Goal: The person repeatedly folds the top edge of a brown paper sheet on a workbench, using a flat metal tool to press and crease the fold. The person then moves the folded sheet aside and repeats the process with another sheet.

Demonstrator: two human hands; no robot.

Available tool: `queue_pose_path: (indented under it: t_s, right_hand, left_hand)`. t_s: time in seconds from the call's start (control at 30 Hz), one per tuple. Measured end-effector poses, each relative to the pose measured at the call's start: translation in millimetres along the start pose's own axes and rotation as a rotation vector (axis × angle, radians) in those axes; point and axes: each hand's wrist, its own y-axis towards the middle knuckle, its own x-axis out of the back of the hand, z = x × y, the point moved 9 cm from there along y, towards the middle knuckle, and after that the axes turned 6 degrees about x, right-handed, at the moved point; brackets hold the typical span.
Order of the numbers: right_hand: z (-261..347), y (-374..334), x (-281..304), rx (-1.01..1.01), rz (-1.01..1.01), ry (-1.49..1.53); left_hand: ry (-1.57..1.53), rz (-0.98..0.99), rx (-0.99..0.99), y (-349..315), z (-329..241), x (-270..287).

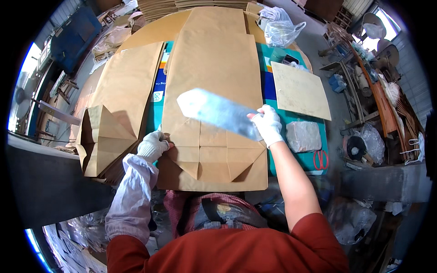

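A large brown paper bag (211,86) lies flat in front of me, its near end folded into flaps with creases. My left hand (154,145), in a white glove with bare fingertips, is closed on the bag's left edge beside the folds. My right hand (267,123), gloved the same way, grips one end of a long, flat, shiny strip (218,112). The strip slants up to the left above the bag, its pointed far end bright with glare. To the left lies a stack of brown paper bags (129,77), the top one's end opened into a box-like fold (98,141).
Right of the bag are a cream board (300,91), a plastic-wrapped block (303,136) and red-handled scissors (321,160) on a green printed sheet (293,164). A white plastic bag (283,32) sits at the back right. A cluttered wooden bench (368,77) runs along the far right.
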Motion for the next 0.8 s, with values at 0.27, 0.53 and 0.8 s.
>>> queue_pose_path:
  t_s: [0.27,0.53,0.8]
  right_hand:
    - [66.6,-102.5,-7.6,0.271,0.319,-0.36]
    - [144.4,-73.1,-78.3,0.307,0.191,0.122]
    - [405.1,-65.4,-221.4,0.547,0.502,0.057]
  left_hand:
    - [-0.42,-0.143,0.028,-19.2,47.6,18.7]
    - [0.047,-0.937,-0.404,-71.5,21.0,215.5]
    - [0.348,-0.977,0.11,27.9,275.9,371.0]
